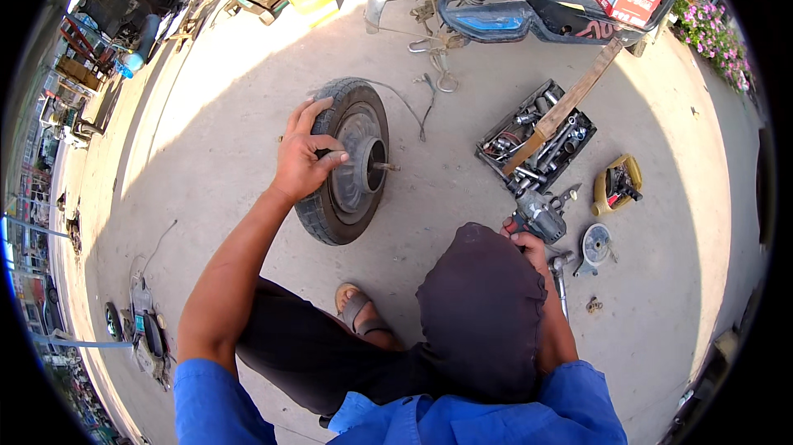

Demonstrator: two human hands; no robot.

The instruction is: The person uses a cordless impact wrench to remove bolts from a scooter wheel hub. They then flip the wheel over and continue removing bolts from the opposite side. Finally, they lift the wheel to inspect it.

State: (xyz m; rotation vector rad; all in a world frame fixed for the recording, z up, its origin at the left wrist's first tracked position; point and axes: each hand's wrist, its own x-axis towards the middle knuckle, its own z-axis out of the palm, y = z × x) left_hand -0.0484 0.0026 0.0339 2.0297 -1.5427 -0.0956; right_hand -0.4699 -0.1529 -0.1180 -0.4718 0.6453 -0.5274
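Observation:
A scooter wheel (351, 185) with a black tyre and grey hub stands upright on the concrete, its threaded axle (387, 166) pointing right. My left hand (306, 152) is at the tyre's upper left side. Its thumb and index finger come together in a pinch before the hub, the other fingers lying along the tyre; anything between the fingertips is too small to make out. Beside my right knee, my right hand (526, 248) is closed around the handle of a grey cordless impact wrench (541, 218). My knee hides part of that hand and the tool's grip.
An open toolbox (578, 135) of sockets has a wooden bar (570, 102) across it. Right of my hand are a cut yellow container (601, 197), a round metal part (595, 244) and a ratchet-like tool (560, 267). A scooter frame (487, 19) stands beyond; a cable (405, 102) lies behind the wheel.

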